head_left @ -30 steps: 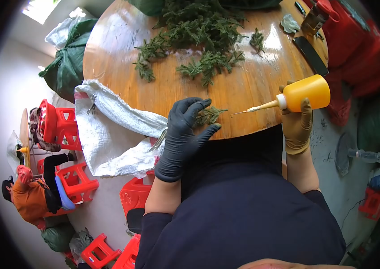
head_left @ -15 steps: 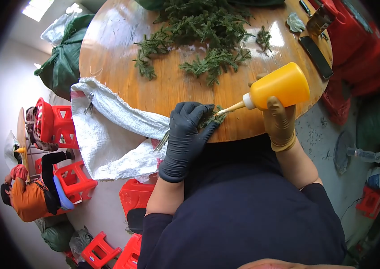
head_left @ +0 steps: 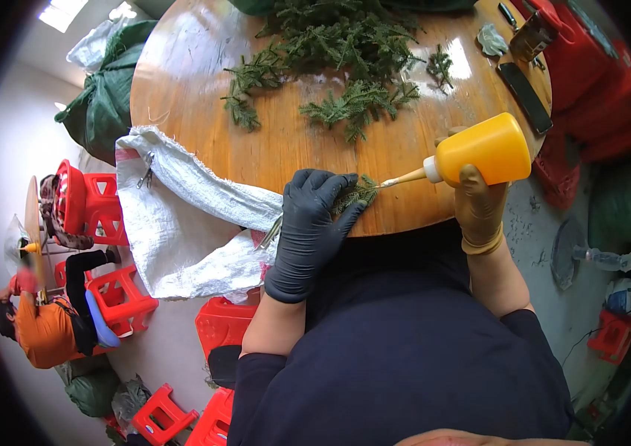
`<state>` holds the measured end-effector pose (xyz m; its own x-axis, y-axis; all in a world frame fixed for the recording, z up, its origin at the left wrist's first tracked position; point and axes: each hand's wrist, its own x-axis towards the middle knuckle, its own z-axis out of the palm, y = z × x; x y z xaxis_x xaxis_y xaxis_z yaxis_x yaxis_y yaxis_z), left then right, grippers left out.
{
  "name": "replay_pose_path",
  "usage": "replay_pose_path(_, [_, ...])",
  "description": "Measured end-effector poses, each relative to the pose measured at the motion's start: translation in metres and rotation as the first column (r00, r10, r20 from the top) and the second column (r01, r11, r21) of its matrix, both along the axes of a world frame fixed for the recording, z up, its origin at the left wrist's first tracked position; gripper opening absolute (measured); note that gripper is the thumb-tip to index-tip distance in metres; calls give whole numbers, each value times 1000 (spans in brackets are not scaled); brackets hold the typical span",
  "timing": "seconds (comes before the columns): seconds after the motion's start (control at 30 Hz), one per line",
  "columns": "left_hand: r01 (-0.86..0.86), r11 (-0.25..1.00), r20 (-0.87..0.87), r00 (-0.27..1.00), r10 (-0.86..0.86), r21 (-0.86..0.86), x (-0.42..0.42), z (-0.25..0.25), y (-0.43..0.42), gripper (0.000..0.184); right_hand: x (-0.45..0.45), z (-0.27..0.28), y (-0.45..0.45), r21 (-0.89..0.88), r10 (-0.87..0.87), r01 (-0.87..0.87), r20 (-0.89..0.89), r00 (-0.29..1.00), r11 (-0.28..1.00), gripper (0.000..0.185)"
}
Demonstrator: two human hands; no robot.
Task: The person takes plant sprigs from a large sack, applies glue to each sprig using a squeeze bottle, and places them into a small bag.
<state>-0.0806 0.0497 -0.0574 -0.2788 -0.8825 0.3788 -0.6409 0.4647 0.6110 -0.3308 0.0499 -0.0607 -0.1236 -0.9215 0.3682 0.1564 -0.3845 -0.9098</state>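
Note:
My left hand (head_left: pixel 308 230), in a black glove, is closed round a small green sprig (head_left: pixel 360 195) at the table's near edge. Thin stems stick out on the wrist side of that hand. My right hand (head_left: pixel 479 197), in a tan glove, grips a yellow squeeze bottle (head_left: pixel 485 149) with a white collar. Its long nozzle (head_left: pixel 407 178) points left, with a whitish tip just to the right of the sprig. Farther back on the wooden table (head_left: pixel 204 141) lies a heap of green fir-like branches (head_left: pixel 337 37).
A white woven sack (head_left: pixel 181 245) hangs over the left table edge. A black phone (head_left: pixel 525 97), a crumpled glove-like piece (head_left: pixel 491 40) and a small loose sprig (head_left: pixel 440 68) lie at right. Red stools (head_left: pixel 118 297) and a person in orange (head_left: pixel 47 333) are at left.
My right hand has drawn the yellow bottle to the right and slightly down, so its nozzle tip has come away from the sprig. My left hand stays nearly in place.

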Motion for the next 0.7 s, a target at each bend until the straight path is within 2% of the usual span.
replay_pose_path(0.07, [2, 1000, 1, 1000, -2, 4, 0, 1, 0, 31, -4, 2, 2, -17, -18, 18, -29, 999, 1000, 50])
replay_pose_path(0.37, [14, 999, 18, 1000, -14, 33, -1, 4, 1, 31, -21, -2, 6, 4, -75, 75, 51, 996, 997, 49])
replay_pose_path(0.43, [28, 1000, 38, 999, -28, 1, 1, 6, 1, 31, -26, -10, 4, 10, -118, 118, 176, 977, 993, 49])
replay_pose_path(0.47, [58, 998, -1, 998, -58, 18, 3, 2, 2, 32, -29, -13, 3, 3, -110, 112, 181, 977, 994, 49])
replay_pose_path(0.53, [75, 997, -34, 997, -74, 30, 10, 4, 8, 32, -36, -20, 3, 93, -131, 102, 394, 910, 990, 50])
replay_pose_path(0.6, [-16, 998, -122, 992, 8, -63, 24, 13, 19, 38, -42, -23, 3, 88, -115, 86, 432, 895, 992, 50])
replay_pose_path(0.7, [-313, 904, -142, 949, 283, -290, 80, 31, 42, 34, -49, -24, 2, 82, -102, 71, 485, 868, 994, 52])
